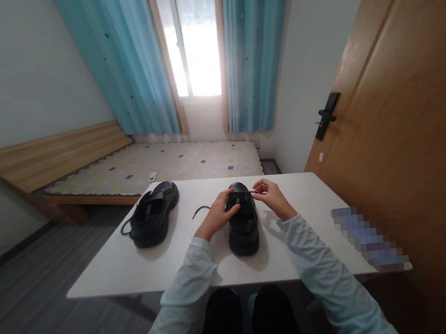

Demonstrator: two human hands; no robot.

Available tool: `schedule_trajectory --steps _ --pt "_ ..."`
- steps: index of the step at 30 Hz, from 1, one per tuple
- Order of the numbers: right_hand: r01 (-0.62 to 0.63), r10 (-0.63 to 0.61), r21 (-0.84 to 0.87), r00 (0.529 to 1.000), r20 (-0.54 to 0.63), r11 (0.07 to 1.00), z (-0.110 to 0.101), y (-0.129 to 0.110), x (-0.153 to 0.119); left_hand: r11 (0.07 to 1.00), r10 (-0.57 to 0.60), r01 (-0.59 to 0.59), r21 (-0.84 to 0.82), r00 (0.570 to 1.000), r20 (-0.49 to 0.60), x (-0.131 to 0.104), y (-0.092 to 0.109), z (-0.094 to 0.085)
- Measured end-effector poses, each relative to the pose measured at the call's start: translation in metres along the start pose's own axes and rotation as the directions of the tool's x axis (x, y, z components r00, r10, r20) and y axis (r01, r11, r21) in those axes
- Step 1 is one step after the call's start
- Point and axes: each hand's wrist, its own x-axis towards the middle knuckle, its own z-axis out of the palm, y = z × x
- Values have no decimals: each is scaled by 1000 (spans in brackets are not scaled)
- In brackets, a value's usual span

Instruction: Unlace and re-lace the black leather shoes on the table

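Note:
A black lace-up shoe point(244, 237) stands on the white table point(201, 267), its heel toward me. My left hand point(219, 213) lies on the left side of the shoe's upper, with the thumb over the opening; whether it pinches anything there is too small to tell. A loose lace end point(200, 208) sticks out to the left of that hand. My right hand point(271, 196), just right of the shoe, pinches a black shoelace point(248, 192) drawn out from the eyelets. The other black shoe point(151, 222) rests on the table's left part, its lace hanging beside it.
A blurred bluish item point(368, 239) lies along the table's right edge. Beyond the table is a low bed point(178, 161) with a small white object point(153, 177) on it. A wooden door point(397, 117) with a black handle stands at the right.

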Motion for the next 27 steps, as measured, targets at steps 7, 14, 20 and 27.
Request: schedule_trajectory --steps 7,14,20,27 --pt "21 -18 40 997 -76 999 -1 0 1 1000 2 -2 2 1000 2 -1 -4 1" --pt "37 -13 207 993 -118 978 1 -3 0 1000 -12 12 -28 1000 19 -1 -4 0" --pt "20 8 380 997 -70 925 3 -6 -1 999 -20 20 -34 1000 19 -1 -2 -1" --pt "107 -91 233 993 -81 967 3 -5 0 999 -24 25 -27 1000 18 -1 -4 -1"
